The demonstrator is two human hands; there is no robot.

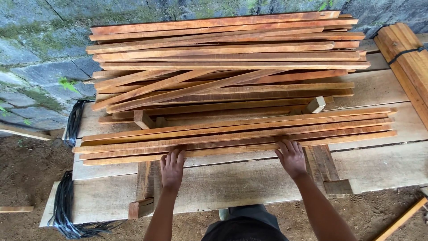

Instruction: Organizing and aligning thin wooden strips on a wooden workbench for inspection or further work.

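- Hands are laid flat, palms down, on the near edge of a row of long reddish wooden slats [236, 134]; nothing is gripped by either.
- The left hand [172, 168] is spread with fingers pointing away from the body, its fingertips touching the nearest slat toward the row's left part.
- The right hand [292, 157] is likewise opened and pressed against the same nearest slat, well apart from the left hand, toward the row's right part.
- The slat row is stretched crosswise just beyond both hands, reaching well past each hand on either side.
- Pale broad planks [249, 183] forming a rough bench are seen directly under the wrists and the slats.
- Beyond the row, farther from the hands, a larger loose pile of slats [223, 58] is stacked, several lying at a slant.
- Two small wood blocks [315, 105] are wedged between the row and the pile.
- A strapped bundle of lighter boards [408, 58] is placed far right of the right hand.
- Black strapping coils [67, 209] are hung off the bench left of the left hand.
- A stone wall [35, 44] is seen behind everything, and dirt ground [26, 174] below.
- The bundle is cut off by the frame's right edge; the bench supports are mostly hidden beneath the planks.
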